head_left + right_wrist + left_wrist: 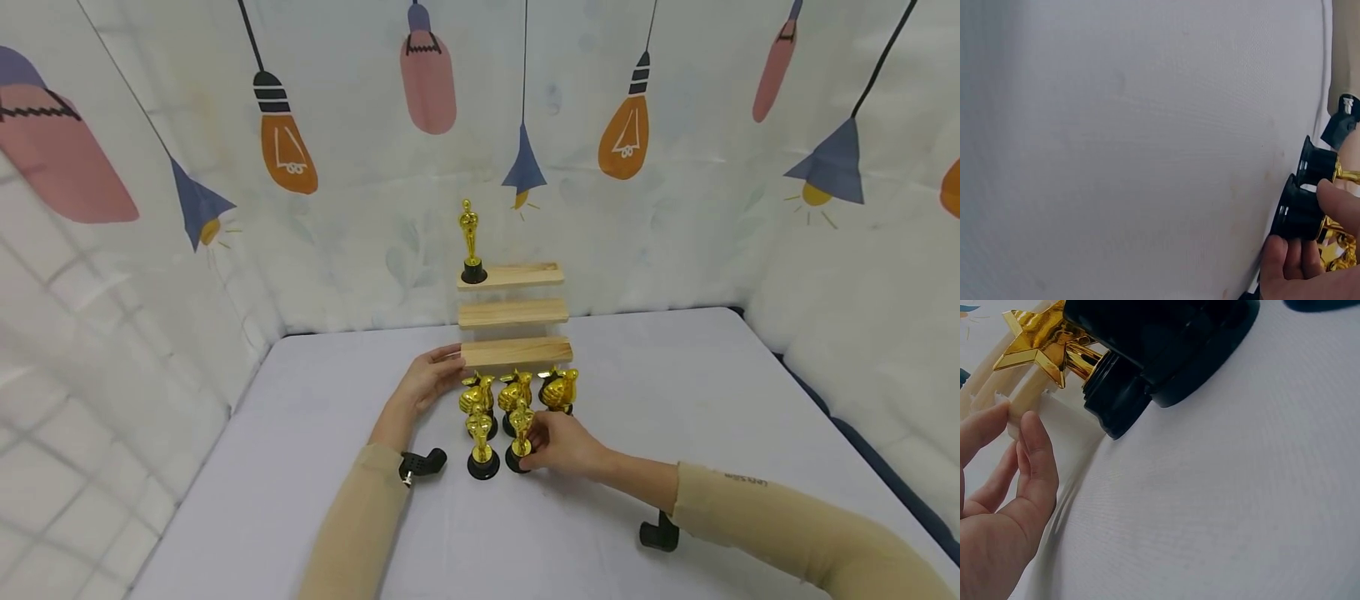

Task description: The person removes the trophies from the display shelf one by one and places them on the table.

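My left hand [426,385] is at the left end of the lowest plank of a three-step wooden display stand [517,352]. In the left wrist view, its thumb and fingers pinch that plank's end. My right hand [566,447] holds a small gold trophy [522,419] by its black base [1302,214], upright in the front row. Beside it on the left stands a matching gold trophy [481,433]. Behind them, several gold trophies [514,390] line up before the stand; the left wrist view shows a star-topped one [1044,342].
A gold figure trophy [469,237] stands at the left end of the top plank [525,274]. The middle plank [513,313] lies below it. White cloth covers the table [660,375], and a printed curtain [360,233] hangs behind.
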`<action>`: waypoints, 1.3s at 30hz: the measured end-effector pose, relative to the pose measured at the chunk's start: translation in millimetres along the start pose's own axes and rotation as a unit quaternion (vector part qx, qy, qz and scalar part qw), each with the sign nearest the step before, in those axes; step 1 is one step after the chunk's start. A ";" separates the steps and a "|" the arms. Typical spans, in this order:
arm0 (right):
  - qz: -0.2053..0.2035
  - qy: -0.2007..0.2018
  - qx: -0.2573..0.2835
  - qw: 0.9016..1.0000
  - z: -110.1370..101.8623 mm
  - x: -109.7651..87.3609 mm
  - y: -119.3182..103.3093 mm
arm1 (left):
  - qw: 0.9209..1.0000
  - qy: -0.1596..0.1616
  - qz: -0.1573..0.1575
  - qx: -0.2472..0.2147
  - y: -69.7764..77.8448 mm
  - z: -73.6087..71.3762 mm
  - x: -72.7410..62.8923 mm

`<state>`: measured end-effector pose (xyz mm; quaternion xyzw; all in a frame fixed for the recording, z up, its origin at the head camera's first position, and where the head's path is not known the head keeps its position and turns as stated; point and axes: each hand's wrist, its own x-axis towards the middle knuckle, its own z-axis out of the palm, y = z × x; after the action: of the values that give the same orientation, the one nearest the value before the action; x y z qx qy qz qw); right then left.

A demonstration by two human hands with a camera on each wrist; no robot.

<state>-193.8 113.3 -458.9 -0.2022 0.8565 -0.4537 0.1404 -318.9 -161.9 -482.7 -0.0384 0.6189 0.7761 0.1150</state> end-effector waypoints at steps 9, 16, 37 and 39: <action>-0.016 0.000 0.003 1.000 -3.1 -2.7 4.2 | 1.000 0.000 -0.005 -0.004 0.7 1.3 -1.8; -0.003 -0.001 -0.002 1.000 -9.2 -11.6 -1.5 | 1.000 -0.001 -0.001 -0.011 -0.6 1.0 -1.6; -0.012 -0.017 0.031 0.999 -47.2 -35.8 -19.3 | 1.000 -0.001 -0.007 -0.019 0.4 0.8 1.4; -0.011 -0.010 0.039 0.999 -53.1 -38.1 -23.0 | 1.000 -0.001 -0.007 -0.019 0.4 0.7 1.2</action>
<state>-177.8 158.0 -408.4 -0.2107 0.8342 -0.4865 0.1516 -320.1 -161.2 -482.4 -0.0439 0.6035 0.7870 0.1203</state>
